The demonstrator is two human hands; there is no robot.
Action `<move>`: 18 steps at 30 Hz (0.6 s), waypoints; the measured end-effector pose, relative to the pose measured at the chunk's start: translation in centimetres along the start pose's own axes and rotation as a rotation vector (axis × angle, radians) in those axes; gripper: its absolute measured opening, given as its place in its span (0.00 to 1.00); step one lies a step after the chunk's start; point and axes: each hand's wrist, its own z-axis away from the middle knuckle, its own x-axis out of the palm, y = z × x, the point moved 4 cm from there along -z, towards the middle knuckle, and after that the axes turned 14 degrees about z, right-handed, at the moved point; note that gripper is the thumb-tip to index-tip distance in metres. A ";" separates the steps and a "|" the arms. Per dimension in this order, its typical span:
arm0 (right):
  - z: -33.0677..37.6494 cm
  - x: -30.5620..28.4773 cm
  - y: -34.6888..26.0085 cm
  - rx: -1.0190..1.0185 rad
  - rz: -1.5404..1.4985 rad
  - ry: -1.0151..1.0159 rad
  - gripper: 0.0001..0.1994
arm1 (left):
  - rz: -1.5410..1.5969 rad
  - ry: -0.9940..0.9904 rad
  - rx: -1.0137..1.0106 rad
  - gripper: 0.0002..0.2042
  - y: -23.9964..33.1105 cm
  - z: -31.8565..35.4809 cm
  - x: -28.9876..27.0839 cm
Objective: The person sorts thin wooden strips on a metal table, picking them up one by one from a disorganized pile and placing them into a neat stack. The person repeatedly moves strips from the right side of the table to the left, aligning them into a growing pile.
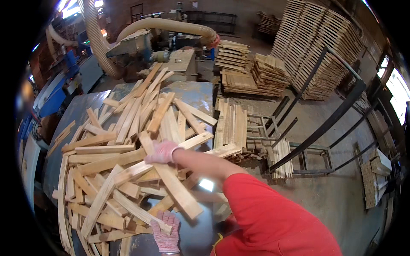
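Note:
A large loose heap of pale wooden strips (113, 160) covers the metal-topped table (198, 91). My right hand (162, 152), in a pink-and-white knitted glove, reaches over the heap and is closed around a wooden strip (181, 192). That strip slants down toward me, its near end above the table. My left hand (166, 239), gloved alike, is low at the near edge of the heap with its fingers stretched out. The end of a thin strip (143, 212) crosses in front of this hand; its palm is partly hidden.
Behind the table stands a woodworking machine (179, 62) with a thick beige hose (166, 23). Stacked boards (267, 70) and tall slatted piles (318, 42) stand at the far right. A dark metal frame (318, 128) rises to the right of the table, beside bundled strips (230, 128).

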 end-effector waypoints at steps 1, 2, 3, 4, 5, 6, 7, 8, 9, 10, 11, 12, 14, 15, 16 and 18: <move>0.0 0.4 -0.3 -0.010 0.008 0.069 0.55 | 0.029 0.000 -0.046 0.31 -1.0 -0.7 0.7; 0.3 1.4 -0.1 -0.073 -0.013 -0.098 0.54 | 0.059 0.003 -0.092 0.31 -2.0 -1.3 1.2; 2.1 1.7 -1.5 -0.044 -0.003 -0.026 0.53 | 0.048 0.044 -0.080 0.34 -2.2 -1.6 0.4; 3.6 1.8 -3.4 -0.103 -0.020 -0.080 0.52 | 0.044 0.034 -0.044 0.35 -2.2 -1.9 -0.4; 5.6 2.3 -4.8 -0.154 -0.218 -0.046 0.50 | 0.044 0.027 -0.009 0.36 -2.3 -2.4 -1.4; 5.0 6.4 -4.3 -0.297 -0.479 -0.129 0.47 | 0.040 0.013 -0.001 0.37 -3.2 -2.7 -1.5; 8.3 7.4 -7.5 -0.351 -0.812 -0.388 0.46 | 0.059 -0.068 -0.046 0.37 -2.8 -1.9 -0.5; 8.5 10.8 -8.0 -0.423 -0.795 -0.029 0.46 | 0.032 -0.092 -0.055 0.36 -2.9 -1.7 -0.3; 9.3 13.0 -8.9 -0.294 -0.778 -0.022 0.46 | 0.003 -0.099 -0.035 0.35 -2.0 -0.9 -1.2; 10.8 13.4 -9.6 -0.165 -0.764 -0.019 0.46 | -0.028 -0.100 -0.013 0.34 -0.9 0.0 -1.9; 12.1 13.6 -10.2 -0.123 -0.780 -0.045 0.44 | -0.083 -0.104 0.018 0.31 0.5 0.6 -2.5; 15.2 12.0 -11.5 -0.075 -0.796 -0.090 0.42 | -0.132 -0.089 0.048 0.29 2.0 1.8 -3.6; 18.0 12.4 -13.1 -0.078 -0.762 -0.097 0.41 | -0.223 -0.071 0.100 0.24 3.4 4.4 -5.0; 18.4 13.9 -13.0 -0.110 -0.722 -0.057 0.42 | -0.105 0.087 0.126 0.21 2.3 7.3 -0.2; 19.4 14.8 -13.7 -0.161 -0.679 -0.018 0.42 | -0.133 0.067 0.145 0.22 2.6 9.4 -0.3; 21.8 16.2 -15.7 -0.185 -0.662 -0.032 0.43 | -0.195 0.029 0.189 0.23 3.4 12.8 -1.1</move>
